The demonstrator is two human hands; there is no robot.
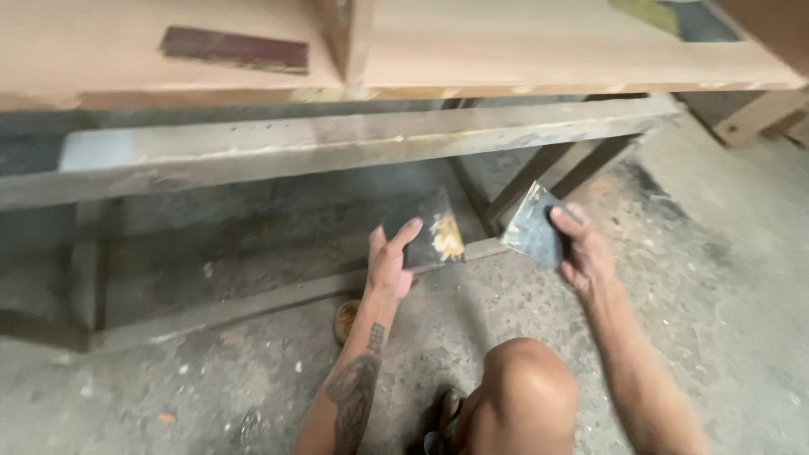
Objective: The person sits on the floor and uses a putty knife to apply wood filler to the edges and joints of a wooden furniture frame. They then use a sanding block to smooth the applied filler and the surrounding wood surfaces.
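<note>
1. Scrapers first: your left hand (389, 268) is closed on 1 dark flat scraper (428, 232) smeared with yellow filler, its blade pointing up and right.
2. Your right hand (581, 253) pinches a 2nd grey scraper (533, 225) at its right edge, with the blade facing left.
3. Both blades are held apart in the air, tilted toward each other, over the concrete floor (716, 278).
4. Above them runs the grey frame rail (337, 143) under the wooden panel (548, 50), with a dark red block (234, 49) near its left corner.
</note>
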